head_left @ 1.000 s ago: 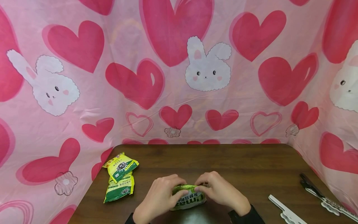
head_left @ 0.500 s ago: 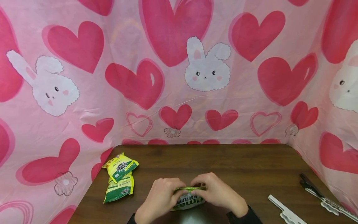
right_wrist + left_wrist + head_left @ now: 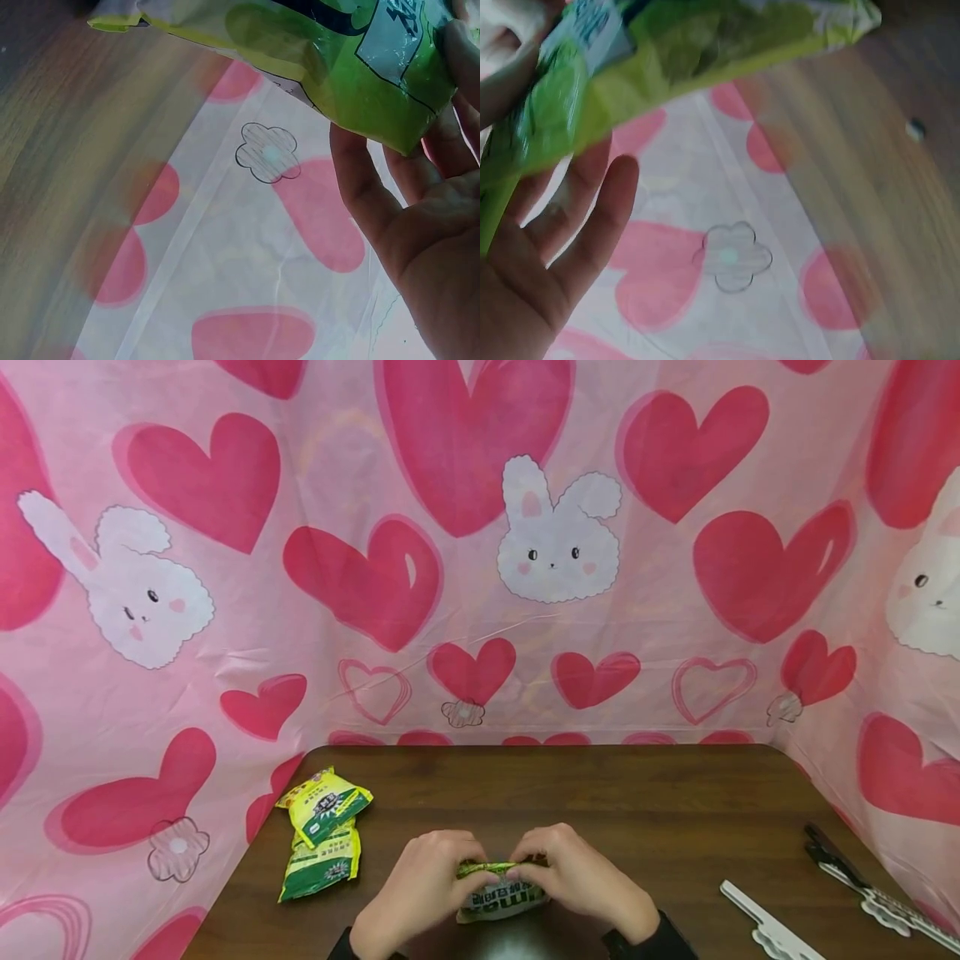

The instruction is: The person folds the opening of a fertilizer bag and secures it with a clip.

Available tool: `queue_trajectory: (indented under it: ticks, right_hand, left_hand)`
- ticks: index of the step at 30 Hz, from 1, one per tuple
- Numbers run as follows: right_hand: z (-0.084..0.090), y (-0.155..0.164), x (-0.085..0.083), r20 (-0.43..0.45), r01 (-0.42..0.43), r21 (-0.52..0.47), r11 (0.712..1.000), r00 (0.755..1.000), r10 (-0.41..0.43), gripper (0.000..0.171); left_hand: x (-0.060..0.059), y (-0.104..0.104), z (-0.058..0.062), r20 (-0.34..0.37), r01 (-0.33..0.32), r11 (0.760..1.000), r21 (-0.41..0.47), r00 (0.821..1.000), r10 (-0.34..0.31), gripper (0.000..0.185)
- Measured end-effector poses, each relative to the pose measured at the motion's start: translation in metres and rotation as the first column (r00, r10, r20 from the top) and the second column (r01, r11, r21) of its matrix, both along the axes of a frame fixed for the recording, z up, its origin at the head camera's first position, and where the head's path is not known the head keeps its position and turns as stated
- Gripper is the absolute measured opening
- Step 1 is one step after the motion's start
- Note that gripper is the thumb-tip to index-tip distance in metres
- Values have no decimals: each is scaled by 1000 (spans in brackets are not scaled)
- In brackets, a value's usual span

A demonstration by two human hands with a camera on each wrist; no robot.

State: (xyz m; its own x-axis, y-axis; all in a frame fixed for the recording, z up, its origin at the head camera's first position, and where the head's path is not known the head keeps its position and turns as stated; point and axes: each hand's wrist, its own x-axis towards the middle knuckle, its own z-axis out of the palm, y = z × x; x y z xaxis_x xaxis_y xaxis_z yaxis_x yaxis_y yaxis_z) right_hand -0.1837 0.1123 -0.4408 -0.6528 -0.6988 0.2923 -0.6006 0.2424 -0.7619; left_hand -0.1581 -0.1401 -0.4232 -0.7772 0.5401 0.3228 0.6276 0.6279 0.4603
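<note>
Together, a person's left hand [image 3: 427, 885] and right hand [image 3: 581, 875] grasp a packet [image 3: 501, 903] by its upper edge, thumbs on the near face, other fingers behind. It lies at three o'clock from the left fingers and nine o'clock from the right, its long axis along that same nine-to-three line, neither hand nearer. Glossy and crinkled, the packet shows green and yellow-green film around a pale front with dark lettering; whether it touches the wooden table [image 3: 585, 785] cannot be told. Farther out, between nine and ten o'clock, two yellow-and-green sachets [image 3: 327, 807] overlap; near three o'clock lies a white strip [image 3: 761, 916].
</note>
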Motion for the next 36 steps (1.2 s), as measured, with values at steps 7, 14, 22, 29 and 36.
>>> queue_trajectory:
  ticks: [7,14,22,29,36]
  right_hand:
    - [3,0,1,13,-11,-8,1000,1000,11,13]
    - [5,3,0,44,54,29,998,997,-55,11]
    - [6,14,-3,78,123,76,990,989,-129,9]
    - [3,16,-6,80,88,48,995,993,-92,6]
    - [3,15,-6,34,69,25,997,997,-70,9]
  left_hand:
    - [-3,-12,8,94,25,998,57,995,-30,10]
    - [-5,-13,6,86,68,992,105,993,-78,5]
    - [-6,-11,-2,129,76,992,101,988,-89,8]
    - [-7,-7,-6,212,103,981,167,968,-138,15]
    - [-6,-3,-5,217,68,987,142,971,-98,21]
